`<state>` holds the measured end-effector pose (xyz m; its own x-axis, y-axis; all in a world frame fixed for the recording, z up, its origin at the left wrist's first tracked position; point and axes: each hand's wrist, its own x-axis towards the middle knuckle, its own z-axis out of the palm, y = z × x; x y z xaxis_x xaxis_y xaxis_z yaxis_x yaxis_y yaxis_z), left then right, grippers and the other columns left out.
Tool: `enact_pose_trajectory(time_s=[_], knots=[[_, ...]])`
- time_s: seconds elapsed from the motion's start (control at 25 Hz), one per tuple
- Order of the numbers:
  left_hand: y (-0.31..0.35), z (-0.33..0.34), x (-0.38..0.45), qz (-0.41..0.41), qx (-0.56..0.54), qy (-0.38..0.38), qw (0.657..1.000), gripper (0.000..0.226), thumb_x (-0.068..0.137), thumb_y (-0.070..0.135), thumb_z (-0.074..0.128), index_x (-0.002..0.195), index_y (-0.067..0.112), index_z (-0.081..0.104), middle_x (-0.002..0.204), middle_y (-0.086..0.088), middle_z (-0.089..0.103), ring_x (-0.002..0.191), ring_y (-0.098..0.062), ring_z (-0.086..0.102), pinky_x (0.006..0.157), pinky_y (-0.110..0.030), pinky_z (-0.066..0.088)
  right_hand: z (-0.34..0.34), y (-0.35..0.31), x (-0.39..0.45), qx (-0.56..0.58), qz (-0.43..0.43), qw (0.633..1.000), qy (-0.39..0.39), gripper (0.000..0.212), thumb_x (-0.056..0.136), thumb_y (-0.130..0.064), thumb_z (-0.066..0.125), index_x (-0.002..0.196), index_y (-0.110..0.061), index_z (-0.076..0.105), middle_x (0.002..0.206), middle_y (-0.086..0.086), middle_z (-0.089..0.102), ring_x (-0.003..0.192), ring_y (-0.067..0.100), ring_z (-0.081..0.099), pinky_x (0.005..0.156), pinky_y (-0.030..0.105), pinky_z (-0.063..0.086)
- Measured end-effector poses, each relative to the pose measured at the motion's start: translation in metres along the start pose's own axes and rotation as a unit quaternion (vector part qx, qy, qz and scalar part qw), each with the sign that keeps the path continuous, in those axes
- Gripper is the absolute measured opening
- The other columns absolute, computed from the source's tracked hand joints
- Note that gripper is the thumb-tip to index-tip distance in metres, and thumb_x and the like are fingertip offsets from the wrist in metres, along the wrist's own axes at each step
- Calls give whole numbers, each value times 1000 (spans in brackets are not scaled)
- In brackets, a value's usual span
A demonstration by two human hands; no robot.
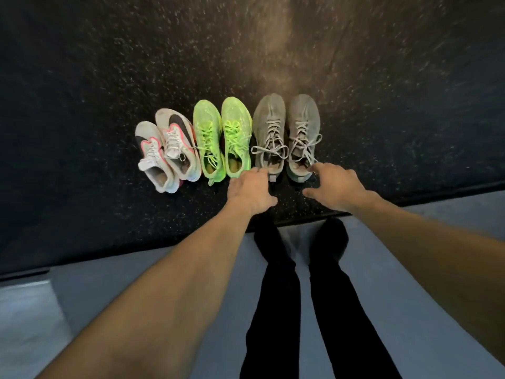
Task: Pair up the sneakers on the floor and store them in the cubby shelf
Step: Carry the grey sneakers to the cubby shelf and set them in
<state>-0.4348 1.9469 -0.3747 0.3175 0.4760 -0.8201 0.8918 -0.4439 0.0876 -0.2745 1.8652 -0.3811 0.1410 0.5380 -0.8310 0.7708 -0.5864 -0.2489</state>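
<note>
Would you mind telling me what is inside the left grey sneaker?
The left grey sneaker shows a brownish insole below loose laces; the left hand covers its heel opening, so nothing deeper is visible.

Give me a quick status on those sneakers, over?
Left hand and right hand open, reaching at heels of grey pair. Green pair, white pair wait alongside. Nothing blocking.

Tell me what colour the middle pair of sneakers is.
Neon green, laces included: the middle pair of sneakers, seen clearly in the head view.
</note>
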Motion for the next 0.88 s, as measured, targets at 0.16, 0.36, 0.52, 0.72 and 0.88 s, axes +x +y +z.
enact_pose_trajectory(time_s=[0.16, 0.36, 0.52, 0.72, 0.88], knots=[[-2, 63, 101, 27, 41, 24, 998, 69, 82, 39, 70, 141, 16, 42, 142, -4, 45, 134, -24, 38, 106, -43, 37, 57, 18, 100, 0, -6, 1000, 0, 56, 86, -42, 62, 135, -21, 44, 131, 4, 54, 125, 26, 49, 105, 44, 33], [-5, 129, 177, 55, 93, 32, 994, 60, 87, 31, 67, 139, 16, 43, 141, -3, 47, 135, -23, 36, 106, -42, 32, 118, 28, 170, -25, -11, 999, 35, 42, 88, -27, 62, 125, -17, 45, 118, 4, 59, 115, 28, 54, 103, 43, 33], [-7, 137, 197, 37, 111, 69, 991, 28, 95, 14, 56, 122, 19, 59, 120, -6, 61, 116, -27, 53, 91, -39, 41, 137, 35, 189, -43, 13, 994, 97, 37, 88, -9, 58, 122, -14, 44, 109, 8, 60, 103, 33, 59, 77, 39, 41], [-2, 126, 180, 37, 67, 97, 992, 26, 97, 13, 47, 118, 17, 64, 109, -12, 61, 101, -33, 60, 82, -41, 46, 135, 40, 177, -56, -23, 988, 139, 35, 92, -6, 47, 124, -20, 52, 107, 12, 60, 99, 34, 58, 69, 36, 36], [4, 100, 134, 44, 49, 102, 993, 24, 99, 17, 49, 114, 18, 66, 104, -12, 63, 97, -33, 63, 81, -41, 48, 104, 29, 121, -66, -42, 985, 156, 28, 92, -10, 52, 119, -17, 54, 107, 12, 61, 99, 33, 59, 66, 34, 35]])
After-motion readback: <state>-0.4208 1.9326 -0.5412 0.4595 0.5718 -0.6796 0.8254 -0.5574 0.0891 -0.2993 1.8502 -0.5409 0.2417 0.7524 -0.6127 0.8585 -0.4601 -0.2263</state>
